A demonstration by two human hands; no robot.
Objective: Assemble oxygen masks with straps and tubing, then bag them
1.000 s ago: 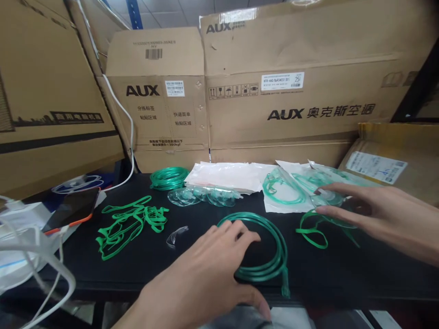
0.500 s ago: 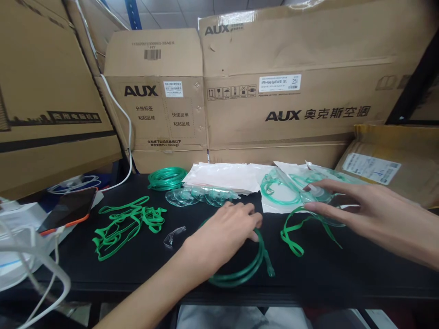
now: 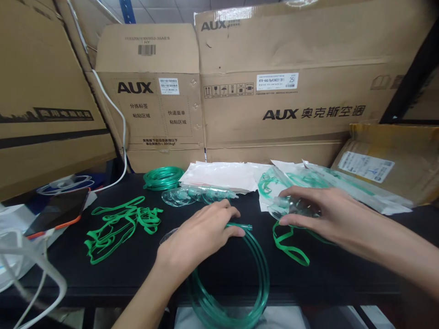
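My left hand is closed on the top of a loose coil of green tubing, which hangs down across the table's front edge. One tube end pokes out beside the thumb. To the right, my right hand grips a clear plastic oxygen mask between thumb and fingers. A green elastic strap trails below that mask onto the black table. Several clear masks lie nested in a row behind my left hand. Partly hidden by my left wrist are thin metal strips.
Green elastic straps lie tangled at left, with another tubing coil behind. White paper packets and a bagged mask set sit at the back. A phone and white cables occupy the left; cardboard boxes wall the rear.
The tubing coil has come up off the table toward me in my left hand. My right hand has brought the mask left, and the strap has shifted with it. The view has moved slightly.
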